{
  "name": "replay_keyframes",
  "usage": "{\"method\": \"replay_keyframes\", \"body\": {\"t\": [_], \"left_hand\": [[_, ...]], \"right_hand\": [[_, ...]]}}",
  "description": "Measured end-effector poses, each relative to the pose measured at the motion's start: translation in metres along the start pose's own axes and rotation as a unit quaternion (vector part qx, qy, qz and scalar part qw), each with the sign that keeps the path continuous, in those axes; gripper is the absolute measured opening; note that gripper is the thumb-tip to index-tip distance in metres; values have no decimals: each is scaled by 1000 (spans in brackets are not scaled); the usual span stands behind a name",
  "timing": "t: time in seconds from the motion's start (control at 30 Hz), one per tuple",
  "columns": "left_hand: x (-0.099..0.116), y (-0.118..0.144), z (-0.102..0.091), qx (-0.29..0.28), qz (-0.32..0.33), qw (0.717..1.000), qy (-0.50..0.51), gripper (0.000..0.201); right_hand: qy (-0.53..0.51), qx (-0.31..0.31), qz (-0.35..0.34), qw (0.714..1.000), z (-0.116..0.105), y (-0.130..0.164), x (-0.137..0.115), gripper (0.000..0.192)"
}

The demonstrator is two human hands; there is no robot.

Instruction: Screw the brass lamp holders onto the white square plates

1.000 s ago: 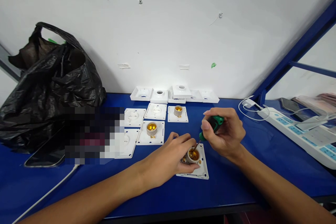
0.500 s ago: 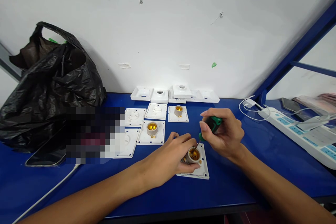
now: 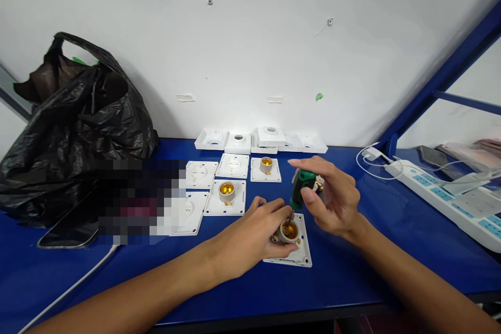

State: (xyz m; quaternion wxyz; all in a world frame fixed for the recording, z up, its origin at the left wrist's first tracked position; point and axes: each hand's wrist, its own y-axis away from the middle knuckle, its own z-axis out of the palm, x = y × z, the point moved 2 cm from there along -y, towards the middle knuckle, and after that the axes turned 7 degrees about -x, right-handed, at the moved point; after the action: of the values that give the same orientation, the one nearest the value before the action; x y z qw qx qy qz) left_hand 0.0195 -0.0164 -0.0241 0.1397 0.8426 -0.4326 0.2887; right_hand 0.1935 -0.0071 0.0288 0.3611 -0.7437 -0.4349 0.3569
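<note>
A lamp socket on its white plate sits near the front edge of the blue desk. The left hand curls around it; the right hand, fingers loosely spread, holds a green screwdriver with its tip inside. Behind the socket lie more white plates; far left of it a black bag, far right a power strip.

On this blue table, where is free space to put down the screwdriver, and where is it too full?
Bare table lies right of the lamp socket plate, between the right hand and the power strip; also near the front edge under the left hand. Crowded: the white plates by the wall, and the black bag.
</note>
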Motion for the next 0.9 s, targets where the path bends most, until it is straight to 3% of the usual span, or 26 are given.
{"method": "replay_keyframes", "body": {"t": [0.17,0.3,0.47,0.6,0.73,0.9], "left_hand": [[-1,0,1,3,0,1000,1,35],[1,0,-1,-6,-5,1000,-8,35],[2,0,-2,-5,-3,1000,-8,32],[2,-1,-2,0,6,1000,-8,30],[3,-1,-3,1,11,1000,-4,29],[4,0,-4,-1,0,1000,-5,30]], "right_hand": [[29,40,-7,999,-2,0,2,47],[-20,8,-14,1000,0,0,1,40],[-20,26,-17,999,-1,0,0,50],[-30,-30,1,999,1,0,0,46],[-8,0,-10,1000,0,0,-1,53],[-18,-35,7,999,1,0,-1,46]]}}
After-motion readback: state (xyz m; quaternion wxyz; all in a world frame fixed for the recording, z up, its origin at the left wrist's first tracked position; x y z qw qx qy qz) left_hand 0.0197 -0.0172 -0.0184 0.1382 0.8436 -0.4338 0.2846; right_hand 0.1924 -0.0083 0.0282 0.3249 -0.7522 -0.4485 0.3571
